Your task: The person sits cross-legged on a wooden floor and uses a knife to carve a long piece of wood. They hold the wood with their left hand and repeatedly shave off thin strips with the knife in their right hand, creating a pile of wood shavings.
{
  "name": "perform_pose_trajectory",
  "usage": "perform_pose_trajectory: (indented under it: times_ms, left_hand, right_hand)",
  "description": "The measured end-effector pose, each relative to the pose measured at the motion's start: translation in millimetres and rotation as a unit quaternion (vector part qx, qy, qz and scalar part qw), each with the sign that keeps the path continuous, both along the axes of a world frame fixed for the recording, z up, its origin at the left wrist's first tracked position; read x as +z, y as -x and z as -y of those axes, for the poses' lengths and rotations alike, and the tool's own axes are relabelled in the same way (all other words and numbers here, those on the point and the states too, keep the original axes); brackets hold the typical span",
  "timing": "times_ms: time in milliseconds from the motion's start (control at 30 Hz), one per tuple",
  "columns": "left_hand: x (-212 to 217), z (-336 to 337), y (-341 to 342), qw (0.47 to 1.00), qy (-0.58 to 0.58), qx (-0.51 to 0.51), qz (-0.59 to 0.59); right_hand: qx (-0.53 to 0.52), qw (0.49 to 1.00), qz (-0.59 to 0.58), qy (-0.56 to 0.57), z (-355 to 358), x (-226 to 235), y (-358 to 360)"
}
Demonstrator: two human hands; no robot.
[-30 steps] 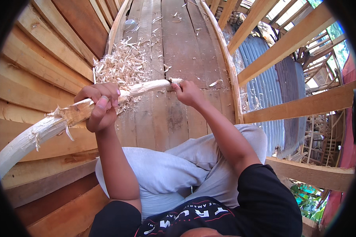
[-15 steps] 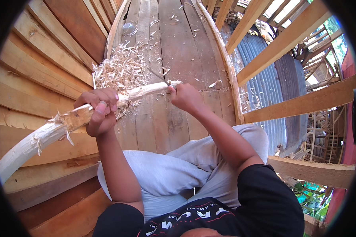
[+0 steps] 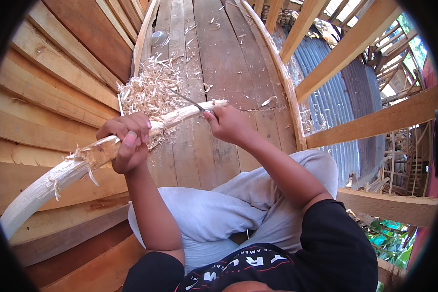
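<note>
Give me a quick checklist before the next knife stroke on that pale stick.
1. Left hand wrapped firmly round the pale stick: ok.
2. Right hand closed on the knife, blade laid on the stick near its far tip: ok.
3. Left hand away from the blade, further down the stick: ok.
4. Blade's edge direction, toward or away from the body: cannot tell.
5. Plank floor beyond the tip free of other hands: ok.
6. Shavings pile heaped under the stick, crowding the work spot: not ok.
</note>
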State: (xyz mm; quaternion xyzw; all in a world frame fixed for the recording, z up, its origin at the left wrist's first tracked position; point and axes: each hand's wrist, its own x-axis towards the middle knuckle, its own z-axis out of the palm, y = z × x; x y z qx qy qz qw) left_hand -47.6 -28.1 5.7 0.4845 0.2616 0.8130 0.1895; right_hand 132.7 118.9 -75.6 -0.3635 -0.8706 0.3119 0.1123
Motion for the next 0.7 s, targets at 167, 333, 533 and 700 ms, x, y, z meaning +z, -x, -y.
perform_pose_trajectory:
  times_ms: [167, 333, 533, 700]
  left_hand:
    - [1.4, -3.1, -3.7, 1.0, 0.002, 0.018, -0.002]
    - [-1.6, -5.5, -6.3, 1.0, -0.006, -0.011, -0.011]
    - [1.4, -6.6, -5.4, 1.0, -0.004, 0.001, -0.006]
    - [2.3, -2.2, -0.4, 0.999, -0.004, -0.024, -0.03]
  right_hand:
    - [-0.091, 0.994, 0.063, -0.016, -17.3, -14.3, -1.8]
    - [-0.078, 0.987, 0.102, 0.091, -25.0, -16.2, -9.3]
    - [-0.085, 0.991, 0.09, 0.048, -29.4, -13.4, -6.6]
    - [-0.045, 0.991, 0.025, 0.126, -14.1, -9.9, -1.1]
